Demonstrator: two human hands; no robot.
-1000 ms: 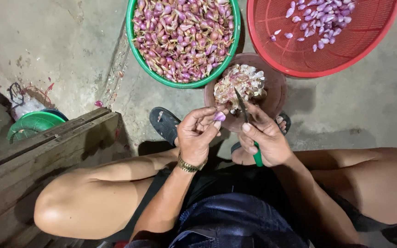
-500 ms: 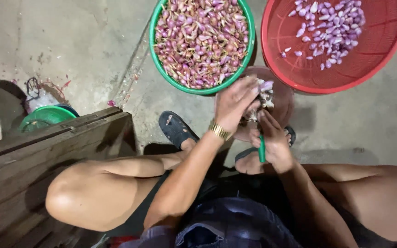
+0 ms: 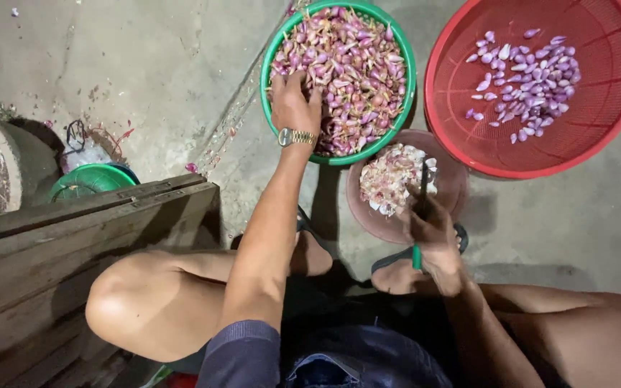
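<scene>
Shallots mostly unpeeled: green basket (image 3: 405,65) full, red basket (image 3: 616,129) sparse; left hand (image 3: 295,108) grasps among them, right hand (image 3: 434,231) grips knife (image 3: 420,215).

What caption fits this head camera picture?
Left hand digs into a green basin of unpeeled shallots; right hand holds a knife.

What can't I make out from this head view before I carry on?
- Left hand in the green round plastic basket of unpeeled shallots: its fingertips are buried, so whether its grip holds one cannot be told.
- Green-handled knife in the right hand: its blade is dark against the brown bowl of peelings.
- Red round plastic basket: cut off by the top edge.
</scene>
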